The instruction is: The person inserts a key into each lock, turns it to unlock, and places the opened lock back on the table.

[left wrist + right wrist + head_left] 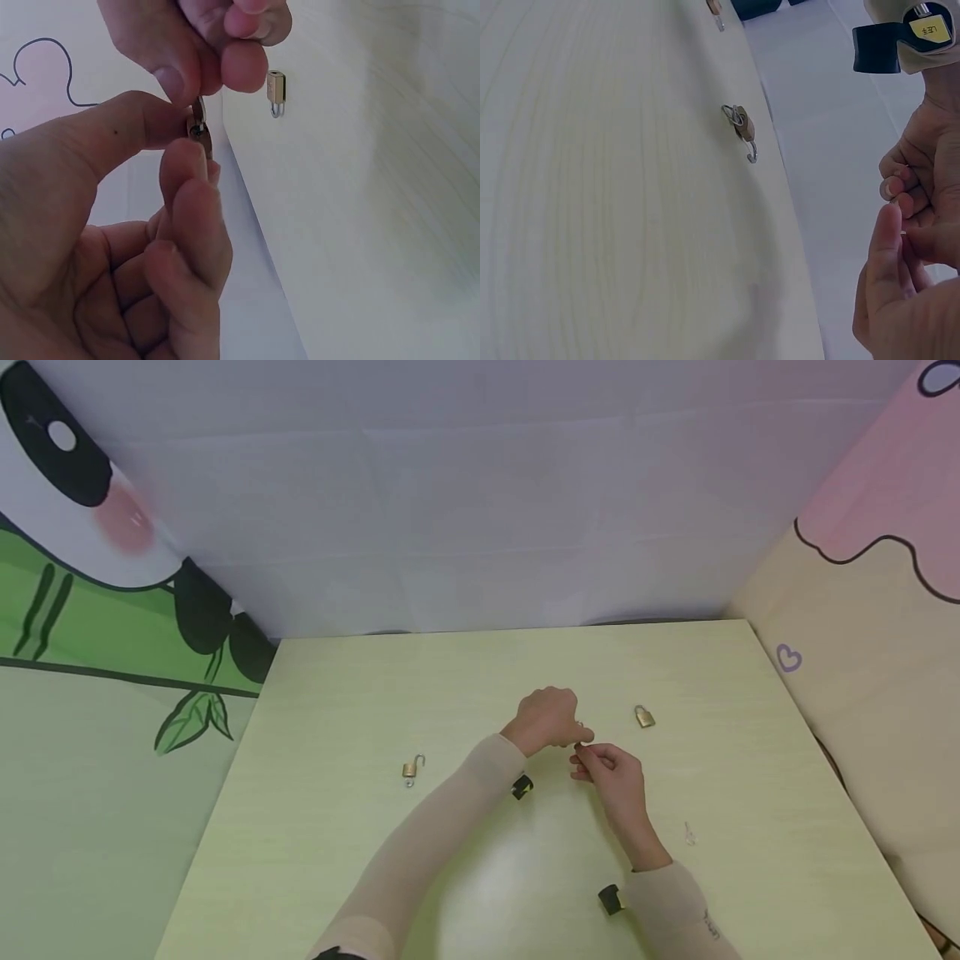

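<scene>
My left hand (pixel 551 714) pinches the lock (pixel 202 136) between thumb and fingers above the table (pixel 322 693); my right hand (pixel 615 781) pinches what appears to be the key (pixel 199 111) at the lock's exposed end. The left grip leaves that end uncovered, presumably to give the key access; the right grip takes the key's outer part, which should permit turning. The fingertips meet closely, probably so that each hand steadies the other. Orientation: key and lock stand roughly in line, with the long axis running between my right and left fingertips; the exposed end faces my right hand, and the key points towards the lock (insertion depth cannot be told, and the shackle is hidden). The closed lock (pixel 644 717) and the open lock (pixel 409 769) lie apart on either side, presumably to avoid interference
</scene>
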Tool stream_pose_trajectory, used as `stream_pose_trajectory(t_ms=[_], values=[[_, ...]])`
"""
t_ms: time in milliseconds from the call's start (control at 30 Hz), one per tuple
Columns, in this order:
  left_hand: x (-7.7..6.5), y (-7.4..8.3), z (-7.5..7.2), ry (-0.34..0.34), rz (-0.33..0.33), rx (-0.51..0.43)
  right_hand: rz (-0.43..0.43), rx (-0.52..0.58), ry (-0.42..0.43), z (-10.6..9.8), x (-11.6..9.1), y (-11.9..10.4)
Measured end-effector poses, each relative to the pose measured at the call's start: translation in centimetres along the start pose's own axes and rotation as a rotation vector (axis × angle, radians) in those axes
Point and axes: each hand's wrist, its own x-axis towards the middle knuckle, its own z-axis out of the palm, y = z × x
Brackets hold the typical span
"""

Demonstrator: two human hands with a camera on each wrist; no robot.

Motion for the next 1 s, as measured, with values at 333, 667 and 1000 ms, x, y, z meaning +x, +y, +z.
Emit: stream_pose_trajectory(t_ms=[333,667,1000], values=[[0.11,-0.21,0.52,-0.002,0.016,-0.022,0.048,0.059,0.012,0.21,0.10,-0.24],[0.01,-0.25,0.70,0.023,0.024,-0.034,0.104,0.106,-0.006,0.52,0.22,-0.02],[-0.21,-0.26,0.68,0.050,0.049,-0.082,0.143,0.331,-0.035,0.65,0.32,0.23]])
